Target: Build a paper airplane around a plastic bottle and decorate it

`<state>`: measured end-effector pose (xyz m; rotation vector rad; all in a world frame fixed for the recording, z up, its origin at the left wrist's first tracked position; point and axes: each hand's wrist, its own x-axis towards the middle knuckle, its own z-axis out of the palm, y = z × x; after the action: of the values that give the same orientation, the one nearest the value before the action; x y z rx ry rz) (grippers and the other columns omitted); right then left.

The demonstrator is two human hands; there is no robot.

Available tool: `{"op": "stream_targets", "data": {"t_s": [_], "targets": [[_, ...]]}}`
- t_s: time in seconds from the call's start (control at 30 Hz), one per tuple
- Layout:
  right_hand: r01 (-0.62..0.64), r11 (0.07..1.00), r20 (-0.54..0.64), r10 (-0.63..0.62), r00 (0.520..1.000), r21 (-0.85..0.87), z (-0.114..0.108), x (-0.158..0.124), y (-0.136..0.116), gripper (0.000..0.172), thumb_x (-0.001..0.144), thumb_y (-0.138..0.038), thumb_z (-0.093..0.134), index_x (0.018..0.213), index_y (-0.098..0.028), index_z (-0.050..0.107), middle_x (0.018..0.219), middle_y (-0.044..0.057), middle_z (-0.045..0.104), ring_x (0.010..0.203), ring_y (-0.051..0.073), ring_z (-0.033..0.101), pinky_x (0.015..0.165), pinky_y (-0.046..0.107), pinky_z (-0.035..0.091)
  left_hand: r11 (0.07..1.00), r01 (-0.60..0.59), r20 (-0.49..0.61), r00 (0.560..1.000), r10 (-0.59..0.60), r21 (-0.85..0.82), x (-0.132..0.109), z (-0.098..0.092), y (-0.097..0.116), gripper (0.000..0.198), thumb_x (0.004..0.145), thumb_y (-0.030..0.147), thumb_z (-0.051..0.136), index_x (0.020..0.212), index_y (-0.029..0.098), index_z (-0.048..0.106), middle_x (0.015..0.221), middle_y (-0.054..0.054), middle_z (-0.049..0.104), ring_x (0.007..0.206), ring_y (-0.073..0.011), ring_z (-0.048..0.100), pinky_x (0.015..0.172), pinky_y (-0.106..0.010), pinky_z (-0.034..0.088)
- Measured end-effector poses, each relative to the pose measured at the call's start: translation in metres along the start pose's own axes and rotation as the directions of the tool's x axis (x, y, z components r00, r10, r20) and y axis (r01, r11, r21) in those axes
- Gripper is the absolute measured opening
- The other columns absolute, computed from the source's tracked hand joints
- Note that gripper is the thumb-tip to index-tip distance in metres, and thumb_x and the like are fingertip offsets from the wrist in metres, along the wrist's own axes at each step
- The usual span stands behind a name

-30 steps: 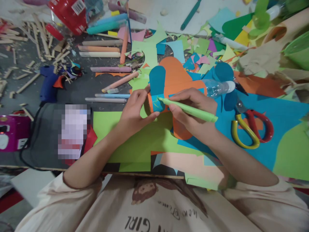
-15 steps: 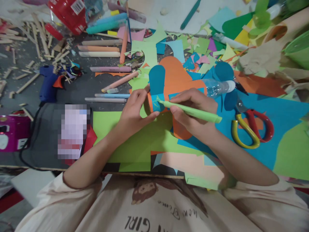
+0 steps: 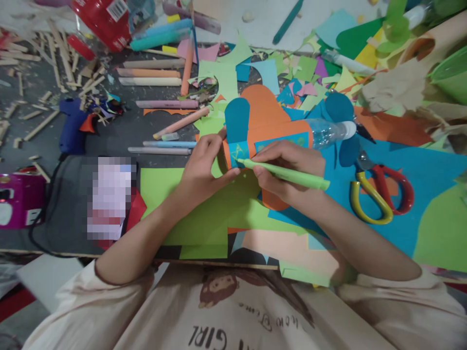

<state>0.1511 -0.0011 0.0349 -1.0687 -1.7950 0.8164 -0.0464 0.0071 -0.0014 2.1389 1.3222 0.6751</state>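
A plastic bottle (image 3: 330,134) lies on its side, wrapped in orange paper (image 3: 268,121) with orange flaps on both sides. Its clear neck and white cap point right. My left hand (image 3: 200,167) grips the wrapped left end, thumb below and fingers above. Between the thumb and fingers of my right hand (image 3: 294,163) is a light green marker (image 3: 295,178). Its tip touches the blue paper band (image 3: 238,151) near that end, where a yellow-green star-like outline shows. A blue rounded paper piece (image 3: 238,116) extends upward from the band. My right hand partly covers a blue side strip with green marks.
Scissors (image 3: 372,194) with yellow and red handles lie at the right on blue paper (image 3: 434,175). Several markers (image 3: 149,81), a blue glue gun (image 3: 73,126) and wooden stick pieces lie left. Paper scraps cover the back. Green paper (image 3: 197,214) lies under my wrists.
The marker tip has moved slightly down and left on the blue band, my right hand shifting with it. More of the star-like outline shows. My left hand keeps its grip.
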Motion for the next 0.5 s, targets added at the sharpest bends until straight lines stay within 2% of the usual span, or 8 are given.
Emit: {"op": "stream_targets", "data": {"t_s": [0.2, 0.33, 0.5], "targets": [[-0.034, 0.999, -0.068, 0.035, 0.997, 0.008, 0.0013, -0.0012, 0.0027, 0.018, 0.085, -0.042, 0.065, 0.076, -0.027, 0.066, 0.064, 0.000, 0.066, 0.060, 0.016, 0.062, 0.050, 0.030, 0.047, 1.000, 0.005, 0.006, 1.000, -0.005, 0.006, 0.0000, -0.0002, -0.0002, 0.055, 0.089, 0.051, 0.056, 0.130, 0.017, 0.046, 0.116, -0.013, 0.052, 0.113, -0.0277, 0.051, 0.094, -0.036, 0.045], [0.004, 1.000, -0.043, -0.003, 0.999, 0.024, 0.0011, -0.0012, 0.0024, 0.015, 0.084, -0.038, 0.066, 0.074, -0.027, 0.065, 0.063, 0.000, 0.066, 0.060, 0.017, 0.063, 0.051, 0.031, 0.048, 1.000, 0.010, 0.003, 1.000, -0.010, -0.002, 0.0000, -0.0004, 0.0004, 0.056, 0.088, 0.051, 0.056, 0.131, 0.017, 0.046, 0.116, -0.012, 0.052, 0.113, -0.0269, 0.051, 0.094, -0.036, 0.045], [-0.002, 1.000, -0.031, 0.001, 1.000, -0.025, 0.0015, -0.0014, 0.0024, 0.020, 0.085, -0.042, 0.063, 0.072, -0.027, 0.064, 0.062, 0.000, 0.066, 0.062, 0.017, 0.064, 0.053, 0.032, 0.050, 1.000, 0.012, 0.006, 1.000, -0.012, -0.004, 0.0000, -0.0003, -0.0002, 0.055, 0.088, 0.049, 0.058, 0.132, 0.019, 0.045, 0.119, -0.011, 0.052, 0.114, -0.0267, 0.050, 0.096, -0.036, 0.044]]}}
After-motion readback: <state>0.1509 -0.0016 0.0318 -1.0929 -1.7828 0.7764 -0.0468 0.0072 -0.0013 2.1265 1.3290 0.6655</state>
